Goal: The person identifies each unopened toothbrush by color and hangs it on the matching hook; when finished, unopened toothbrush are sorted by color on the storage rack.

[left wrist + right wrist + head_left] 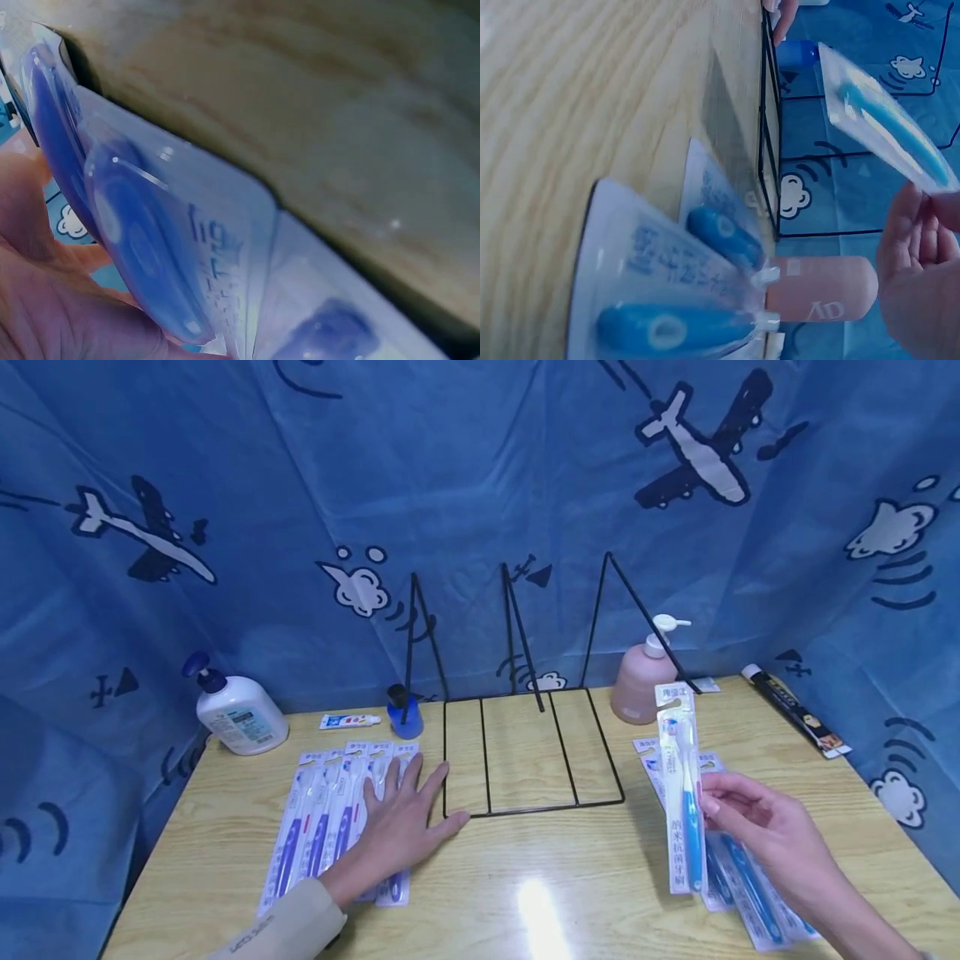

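My right hand (pixel 772 839) pinches the edge of a packaged blue toothbrush (pixel 693 827), held upright above the table at the right. In the right wrist view that pack is raised and tilted. Below it, several more packaged blue toothbrushes (pixel 761 902) lie fanned and overlapping. On the left, my left hand (pixel 397 827) rests with spread fingers over the right end of a row of packaged purple toothbrushes (pixel 318 835), hiding part of them. The left wrist view shows purple handles (pixel 142 240) under clear plastic, close beside the hand.
A black wire rack (pixel 487 768) stands mid-table with upright prongs. Behind are a white pump bottle (pixel 243 714), a small toothpaste tube (pixel 348 722), a blue bottle (pixel 407 718) and a pink pump bottle (pixel 637 685). A black toothpaste box (pixel 795 710) lies far right. Blue curtain (pixel 480 485) surrounds the table.
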A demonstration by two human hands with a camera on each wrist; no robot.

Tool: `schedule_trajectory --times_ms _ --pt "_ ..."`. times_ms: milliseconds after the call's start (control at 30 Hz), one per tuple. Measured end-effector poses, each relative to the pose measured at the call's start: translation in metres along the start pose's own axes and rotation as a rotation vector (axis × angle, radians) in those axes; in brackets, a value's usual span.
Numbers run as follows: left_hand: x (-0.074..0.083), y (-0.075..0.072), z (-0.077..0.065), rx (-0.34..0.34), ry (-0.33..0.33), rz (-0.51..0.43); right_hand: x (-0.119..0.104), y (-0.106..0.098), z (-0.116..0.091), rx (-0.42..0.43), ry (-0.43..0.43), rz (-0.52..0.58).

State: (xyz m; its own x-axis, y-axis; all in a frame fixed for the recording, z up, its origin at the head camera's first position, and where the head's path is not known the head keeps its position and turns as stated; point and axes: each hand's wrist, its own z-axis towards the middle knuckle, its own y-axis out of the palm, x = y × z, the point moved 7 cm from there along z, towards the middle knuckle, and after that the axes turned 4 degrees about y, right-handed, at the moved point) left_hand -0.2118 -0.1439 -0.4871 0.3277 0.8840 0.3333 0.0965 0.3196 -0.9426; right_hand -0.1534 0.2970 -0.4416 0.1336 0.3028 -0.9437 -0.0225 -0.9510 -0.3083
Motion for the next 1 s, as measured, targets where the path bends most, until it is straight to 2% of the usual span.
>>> schedule_trajectory --times_ms 67,133,267,333,400,633,733,1000 --pt "0.000 0.000 0.000 0.003 -0.002 -0.004 -0.007 -0.003 -0.001 0.033 -0.055 0.053" --pt "0.000 0.000 0.000 0.006 -0.003 -0.004 -0.014 -0.006 -0.003 0.043 -0.130 0.165" --pt "0.001 0.000 0.000 0.012 -0.004 0.004 -0.026 -0.010 -0.009 -0.011 -0.274 0.423" --pt "0.001 0.001 0.000 0.011 -0.003 0.005 -0.032 -0.012 -0.013 -0.033 -0.318 0.472" --pt "0.001 0.001 0.000 0.005 -0.005 0.006 -0.036 -0.014 -0.016 -0.031 -0.337 0.458" --pt "-0.002 0.001 -0.001 -0.013 -0.024 0.019 -0.047 -0.008 -0.017 0.015 -0.324 0.222" --pt "-0.001 0.000 0.001 -0.014 -0.021 0.015 -0.049 -0.002 -0.016 0.019 -0.334 0.177" --pt "0.000 0.001 0.002 -0.021 -0.025 0.010 -0.055 0.014 -0.005 0.034 -0.404 0.264"
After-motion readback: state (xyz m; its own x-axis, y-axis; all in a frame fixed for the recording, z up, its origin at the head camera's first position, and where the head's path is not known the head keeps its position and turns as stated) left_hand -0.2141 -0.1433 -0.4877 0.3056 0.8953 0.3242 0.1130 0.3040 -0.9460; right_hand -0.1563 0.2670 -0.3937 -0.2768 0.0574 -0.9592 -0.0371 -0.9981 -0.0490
